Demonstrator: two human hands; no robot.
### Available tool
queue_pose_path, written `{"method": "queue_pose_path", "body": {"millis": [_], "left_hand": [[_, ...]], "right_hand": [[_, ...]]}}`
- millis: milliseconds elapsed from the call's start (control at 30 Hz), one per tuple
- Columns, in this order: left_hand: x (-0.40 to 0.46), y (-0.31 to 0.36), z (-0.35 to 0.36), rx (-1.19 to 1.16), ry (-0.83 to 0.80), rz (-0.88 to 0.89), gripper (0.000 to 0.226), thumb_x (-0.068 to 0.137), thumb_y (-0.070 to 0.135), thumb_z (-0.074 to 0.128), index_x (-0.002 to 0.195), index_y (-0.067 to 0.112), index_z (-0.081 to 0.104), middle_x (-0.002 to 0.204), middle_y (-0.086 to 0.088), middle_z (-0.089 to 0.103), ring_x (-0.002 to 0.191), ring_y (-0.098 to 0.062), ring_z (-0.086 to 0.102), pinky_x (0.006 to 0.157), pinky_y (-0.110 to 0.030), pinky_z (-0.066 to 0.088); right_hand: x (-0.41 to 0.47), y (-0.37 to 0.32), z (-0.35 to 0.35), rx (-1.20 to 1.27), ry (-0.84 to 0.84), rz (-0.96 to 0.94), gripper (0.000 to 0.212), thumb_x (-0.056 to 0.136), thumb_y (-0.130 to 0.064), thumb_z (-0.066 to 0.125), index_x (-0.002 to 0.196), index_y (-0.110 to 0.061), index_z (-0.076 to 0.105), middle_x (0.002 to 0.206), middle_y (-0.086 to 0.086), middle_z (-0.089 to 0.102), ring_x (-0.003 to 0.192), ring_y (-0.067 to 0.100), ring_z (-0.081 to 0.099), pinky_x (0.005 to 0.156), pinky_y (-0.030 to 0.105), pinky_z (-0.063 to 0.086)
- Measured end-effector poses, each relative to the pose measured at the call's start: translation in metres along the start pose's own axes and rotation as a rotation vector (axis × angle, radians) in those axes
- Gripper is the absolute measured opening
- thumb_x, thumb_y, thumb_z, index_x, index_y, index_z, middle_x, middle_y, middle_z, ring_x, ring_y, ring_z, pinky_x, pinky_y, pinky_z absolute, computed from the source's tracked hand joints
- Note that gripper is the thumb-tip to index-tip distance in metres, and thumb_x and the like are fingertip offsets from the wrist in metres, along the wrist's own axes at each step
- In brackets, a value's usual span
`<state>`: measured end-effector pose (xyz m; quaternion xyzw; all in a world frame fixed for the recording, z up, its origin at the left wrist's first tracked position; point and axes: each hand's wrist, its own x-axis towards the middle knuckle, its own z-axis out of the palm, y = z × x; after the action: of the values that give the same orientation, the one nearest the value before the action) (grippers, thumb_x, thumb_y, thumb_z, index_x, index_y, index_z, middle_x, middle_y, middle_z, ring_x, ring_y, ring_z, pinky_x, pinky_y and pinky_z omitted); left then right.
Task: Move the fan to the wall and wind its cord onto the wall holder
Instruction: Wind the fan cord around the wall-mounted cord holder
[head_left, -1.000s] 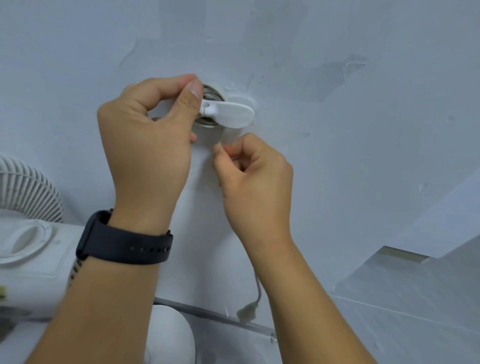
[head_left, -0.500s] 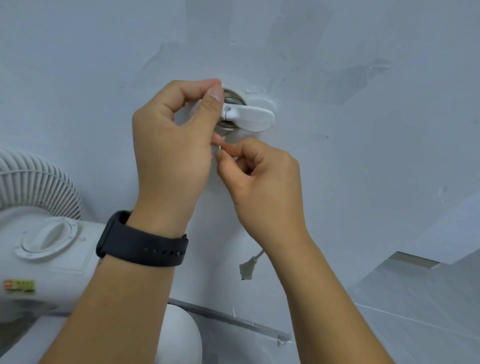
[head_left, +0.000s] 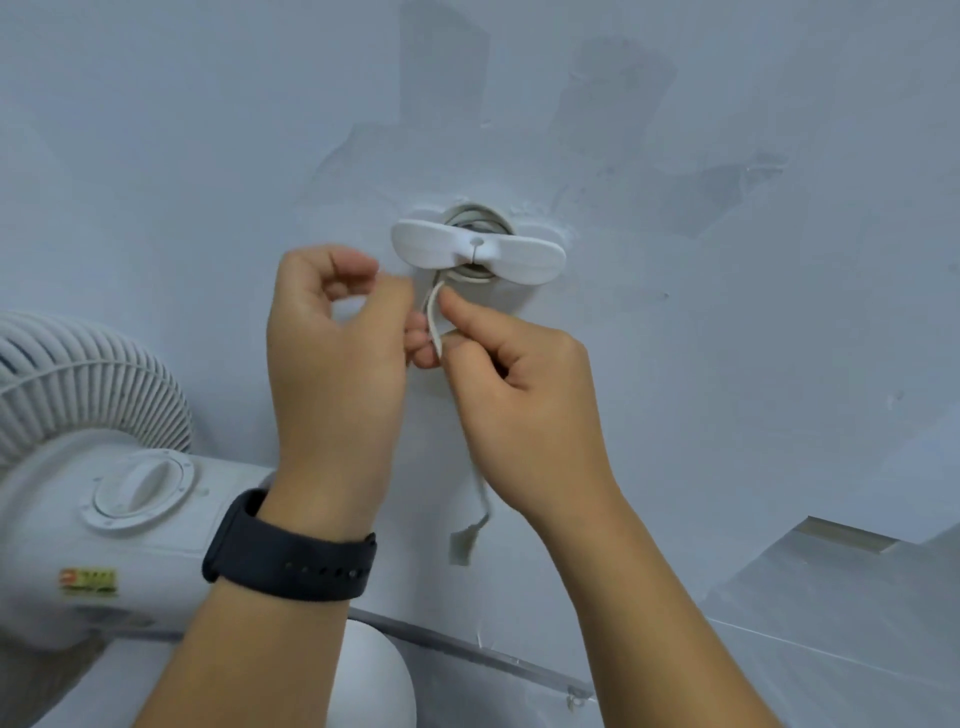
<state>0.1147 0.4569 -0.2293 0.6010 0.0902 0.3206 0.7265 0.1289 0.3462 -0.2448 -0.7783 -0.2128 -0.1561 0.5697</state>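
A white wall holder (head_left: 477, 250) with two flat wings is fixed to the pale wall, with turns of grey cord wound behind it. The free cord (head_left: 434, 317) drops from the holder, and my right hand (head_left: 519, 395) pinches it just below. Its plug (head_left: 461, 546) dangles under that hand. My left hand (head_left: 332, 353), with a dark watch on the wrist, hovers beside the cord with fingers curled; its fingertips touch the cord near my right thumb. The white fan (head_left: 98, 478) stands at the left by the wall.
The fan's grille (head_left: 78, 384) and top knob (head_left: 137, 488) fill the lower left. A rounded white fan part (head_left: 374, 680) sits below my arms. A grey strip (head_left: 467, 649) runs along the wall's foot, beside a tiled floor (head_left: 831, 623).
My left hand has come off the holder's left wing and dropped beside the cord, uncovering the whole holder. The right hand still pinches the cord. The view has shifted.
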Motion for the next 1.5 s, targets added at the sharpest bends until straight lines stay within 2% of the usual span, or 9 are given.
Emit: {"method": "queue_pose_path", "body": {"millis": [167,433,600,833,933,1067,1200,1367,1500], "left_hand": [[0.004,0.003,-0.017,0.232,-0.155,0.017,0.013,0.082,0.010,0.075,0.091,0.016,0.070,0.082,-0.002,0.076,0.072,-0.010,0.075,0.083,-0.041,0.063],[0.015,0.006,-0.026,0.432,-0.152,0.044,0.011,0.094,0.030,0.073,0.086,0.023,0.072,0.067,0.001,0.072,0.046,-0.007,0.055,0.054,-0.028,0.046],[0.028,0.006,-0.033,0.668,0.014,0.189,0.043,0.086,0.050,0.078,0.067,0.014,0.066,0.052,0.005,0.052,0.051,-0.015,0.047,0.058,-0.029,0.043],[0.036,0.017,-0.017,-0.151,-0.147,-0.344,0.032,0.102,0.037,0.063,0.076,0.018,0.058,0.062,0.007,0.044,0.043,-0.005,0.037,0.037,-0.017,0.031],[0.037,0.019,-0.008,-0.132,-0.142,-0.217,0.025,0.106,0.027,0.057,0.086,0.013,0.062,0.070,0.003,0.055,0.050,-0.007,0.052,0.044,-0.017,0.044],[0.040,0.016,-0.003,0.273,-0.069,0.213,0.025,0.104,0.029,0.059,0.089,0.011,0.064,0.071,0.000,0.065,0.062,-0.017,0.067,0.063,-0.036,0.061],[0.038,0.021,0.004,0.516,0.044,0.489,0.032,0.098,0.036,0.062,0.084,0.007,0.067,0.074,-0.003,0.066,0.069,-0.020,0.060,0.067,-0.040,0.052],[0.026,0.025,0.018,0.560,0.041,0.568,0.027,0.103,0.030,0.056,0.088,0.007,0.060,0.076,0.001,0.057,0.072,-0.011,0.049,0.062,-0.016,0.035],[0.020,0.028,0.020,0.540,0.028,0.568,0.029,0.103,0.031,0.058,0.086,0.006,0.060,0.072,0.001,0.058,0.072,-0.017,0.052,0.060,-0.018,0.037]], "right_hand": [[0.000,0.000,0.009,0.021,0.046,-0.012,0.033,0.092,-0.007,0.052,0.113,-0.014,0.076,0.095,0.002,0.075,0.086,0.020,0.067,0.079,0.035,0.056],[0.003,-0.006,0.011,-0.065,0.126,-0.031,0.043,0.090,-0.009,0.050,0.122,-0.023,0.076,0.095,-0.012,0.072,0.096,0.005,0.065,0.086,0.014,0.049],[0.004,-0.014,0.012,-0.084,0.199,-0.031,0.038,0.090,-0.011,0.052,0.115,-0.023,0.079,0.118,-0.011,0.069,0.106,0.010,0.066,0.094,0.031,0.055],[0.002,-0.018,0.011,-0.108,0.238,0.003,0.029,0.088,-0.014,0.056,0.104,-0.025,0.077,0.115,-0.013,0.066,0.096,0.016,0.061,0.089,0.037,0.054],[0.000,-0.018,0.010,-0.116,0.226,-0.006,0.028,0.088,-0.014,0.056,0.104,-0.025,0.076,0.112,-0.012,0.065,0.093,0.015,0.059,0.086,0.032,0.052],[-0.006,-0.017,0.006,-0.145,0.205,-0.013,0.027,0.087,-0.014,0.057,0.104,-0.025,0.076,0.102,-0.013,0.059,0.085,0.007,0.055,0.079,0.018,0.045],[-0.009,-0.017,0.000,-0.150,0.226,-0.027,0.027,0.088,-0.011,0.058,0.103,-0.024,0.075,0.100,-0.014,0.057,0.078,0.007,0.055,0.072,0.011,0.041],[-0.006,-0.016,-0.013,-0.095,0.392,-0.015,0.027,0.084,-0.007,0.057,0.095,-0.026,0.072,0.098,-0.014,0.059,0.067,0.009,0.052,0.065,0.011,0.040],[-0.005,-0.019,-0.017,-0.037,0.373,0.010,0.029,0.085,-0.005,0.057,0.100,-0.027,0.068,0.101,-0.014,0.064,0.073,0.011,0.055,0.067,0.017,0.044]]}}
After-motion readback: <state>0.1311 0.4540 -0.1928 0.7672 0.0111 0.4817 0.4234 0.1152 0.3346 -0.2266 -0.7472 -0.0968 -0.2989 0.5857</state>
